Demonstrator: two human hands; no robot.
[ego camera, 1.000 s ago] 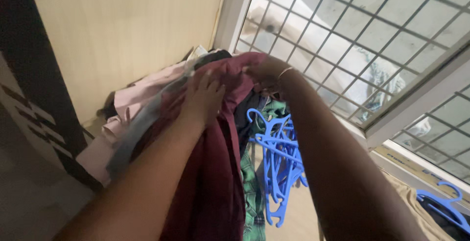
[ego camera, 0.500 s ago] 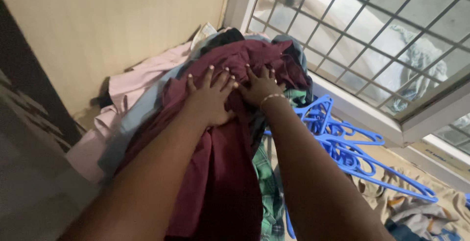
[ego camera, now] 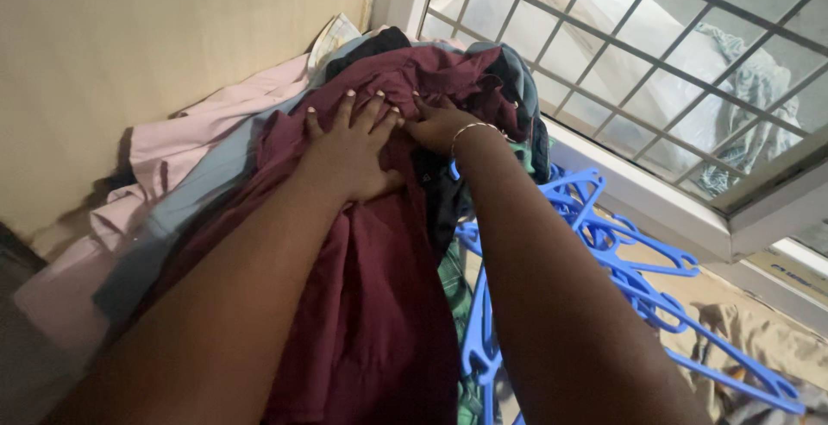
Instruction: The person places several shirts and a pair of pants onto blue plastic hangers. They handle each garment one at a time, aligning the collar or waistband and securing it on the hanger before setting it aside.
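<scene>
1. Left hand [ego camera: 349, 153]: we log it lying palm down on the maroon garment [ego camera: 379, 304], fingers [ego camera: 345, 110] spread wide and flat; it presses on the cloth and grips nothing.
2. Right hand [ego camera: 435, 123]: it rests just beside the left, on the bunched upper part of the same garment. Its fingers curl into the folds; we cannot tell whether they have actually pinched the cloth. A thin bangle [ego camera: 470, 129] circles the wrist.
3. Maroon garment: topmost item of the clothes pile, draped from the heap's crest, near the window corner, down toward us between both forearms.
4. Pink garment [ego camera: 216, 132]: left of the pile, against the beige wall [ego camera: 155, 37].
5. Grey-blue garment [ego camera: 203, 188]: between the pink one and the maroon one, partly under the latter.
6. Green patterned cloth [ego camera: 457, 287]: showing beneath the maroon garment's right edge.
7. Blue plastic hangers [ego camera: 621, 261]: a tangled bunch right of the pile, below the window sill.
8. Window grille [ego camera: 621, 54]: white bars, upper right, with pale cloth behind them.
</scene>
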